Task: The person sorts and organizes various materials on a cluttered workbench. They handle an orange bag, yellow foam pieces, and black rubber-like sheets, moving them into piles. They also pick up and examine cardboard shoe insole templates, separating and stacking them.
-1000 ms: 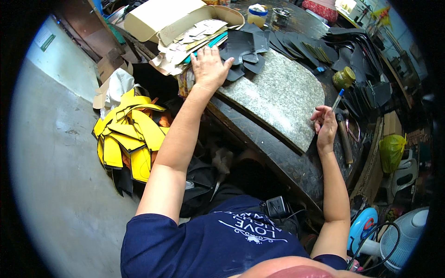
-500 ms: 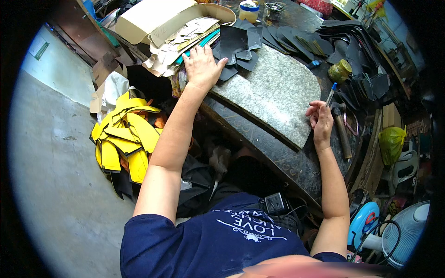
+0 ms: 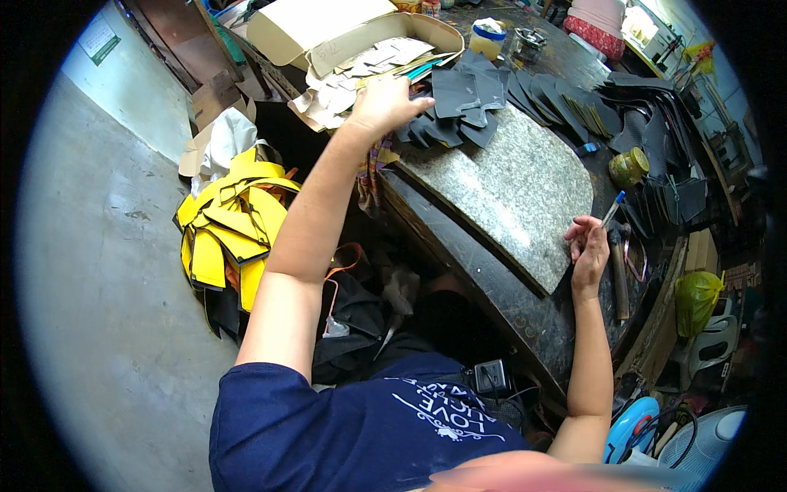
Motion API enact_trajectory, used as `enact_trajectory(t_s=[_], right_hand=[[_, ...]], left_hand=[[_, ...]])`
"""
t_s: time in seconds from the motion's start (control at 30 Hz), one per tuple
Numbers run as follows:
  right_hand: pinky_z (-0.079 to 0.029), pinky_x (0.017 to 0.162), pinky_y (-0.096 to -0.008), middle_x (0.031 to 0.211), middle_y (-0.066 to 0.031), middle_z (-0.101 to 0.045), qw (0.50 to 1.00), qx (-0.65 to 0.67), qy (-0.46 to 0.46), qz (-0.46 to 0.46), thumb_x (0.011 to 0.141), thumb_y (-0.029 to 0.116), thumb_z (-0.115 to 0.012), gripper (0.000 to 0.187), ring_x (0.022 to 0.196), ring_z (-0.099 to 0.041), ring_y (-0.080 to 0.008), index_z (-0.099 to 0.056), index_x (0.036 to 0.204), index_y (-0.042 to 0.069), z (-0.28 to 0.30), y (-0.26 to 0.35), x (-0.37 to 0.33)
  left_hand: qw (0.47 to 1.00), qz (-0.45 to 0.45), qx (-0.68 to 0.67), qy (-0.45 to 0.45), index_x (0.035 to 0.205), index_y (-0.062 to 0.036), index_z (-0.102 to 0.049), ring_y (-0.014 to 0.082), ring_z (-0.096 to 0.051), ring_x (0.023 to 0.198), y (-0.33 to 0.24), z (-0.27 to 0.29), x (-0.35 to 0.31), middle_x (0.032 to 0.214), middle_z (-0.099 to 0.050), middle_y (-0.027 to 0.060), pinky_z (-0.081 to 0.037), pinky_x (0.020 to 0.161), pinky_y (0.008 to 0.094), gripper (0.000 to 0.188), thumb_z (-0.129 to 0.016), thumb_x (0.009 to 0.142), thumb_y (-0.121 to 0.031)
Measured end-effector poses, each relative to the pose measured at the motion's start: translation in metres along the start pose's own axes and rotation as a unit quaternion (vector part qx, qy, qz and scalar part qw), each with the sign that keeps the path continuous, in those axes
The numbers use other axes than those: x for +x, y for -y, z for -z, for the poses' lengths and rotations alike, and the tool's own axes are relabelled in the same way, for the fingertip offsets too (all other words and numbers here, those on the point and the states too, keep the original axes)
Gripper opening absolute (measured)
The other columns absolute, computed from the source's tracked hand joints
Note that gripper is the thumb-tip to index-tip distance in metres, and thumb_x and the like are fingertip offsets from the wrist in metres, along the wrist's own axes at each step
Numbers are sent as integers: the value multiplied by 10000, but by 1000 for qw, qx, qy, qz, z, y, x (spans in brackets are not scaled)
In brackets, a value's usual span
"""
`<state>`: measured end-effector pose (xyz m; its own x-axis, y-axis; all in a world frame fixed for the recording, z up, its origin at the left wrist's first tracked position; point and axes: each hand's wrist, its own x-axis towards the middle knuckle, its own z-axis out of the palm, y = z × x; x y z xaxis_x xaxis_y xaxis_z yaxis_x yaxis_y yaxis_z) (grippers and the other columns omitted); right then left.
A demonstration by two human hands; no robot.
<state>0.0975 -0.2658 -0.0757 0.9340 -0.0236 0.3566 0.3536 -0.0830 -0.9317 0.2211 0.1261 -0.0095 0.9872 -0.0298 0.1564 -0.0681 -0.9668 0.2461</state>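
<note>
My left hand (image 3: 384, 107) is open at the near side of a cream cardboard box (image 3: 451, 39) full of cut card pieces (image 3: 393, 56). Its thumb sticks out toward the black pieces; the other fingers rest among the cards, their tips partly hidden. A stack of flat black cut pieces (image 3: 459, 94) lies beside that hand, overlapping the far left end of a speckled grey stone slab (image 3: 520, 180). Over the slab's right edge, my right hand (image 3: 589, 250) is closed around a pen (image 3: 611, 210) with a blue end, tilted upward.
A hammer (image 3: 618, 275) lies right of my right hand, near a yellowish jar (image 3: 628, 168). More black pieces (image 3: 566, 102) fan out behind the slab. Yellow cut pieces (image 3: 242, 217) are heaped at left below the table. A lidded tub (image 3: 488, 37) stands at the back.
The view has shifted, so the table sits lower and further right. My left hand's fingers have gone from spread flat to bent over the cards. My right hand keeps the pen.
</note>
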Motion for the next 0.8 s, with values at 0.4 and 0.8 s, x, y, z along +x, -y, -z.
enact_trajectory(t_s=[0.4, 0.8], right_hand=[[-289, 466, -173, 768, -54, -578, 1000, -19, -6, -16, 998, 461, -404, 459, 539, -396, -36, -565, 1046, 34, 3, 0, 1], [-277, 463, -174, 765, -44, -560, 999, -36, -14, -22, 1003, 472, -369, 472, 560, -400, -41, -551, 1039, 39, 1, 1, 1]], left_hand=[[991, 94, -97, -3, 1032, -13, -684, 361, -641, 975, 125, -21, 98, 961, -681, 216, -488, 886, 421, 498, -603, 814, -453], [976, 47, -213, -28, 1211, -63, -608, 307, -609, 1061, 118, -4, 79, 1132, -646, 180, -454, 936, 386, 511, -530, 888, -451]])
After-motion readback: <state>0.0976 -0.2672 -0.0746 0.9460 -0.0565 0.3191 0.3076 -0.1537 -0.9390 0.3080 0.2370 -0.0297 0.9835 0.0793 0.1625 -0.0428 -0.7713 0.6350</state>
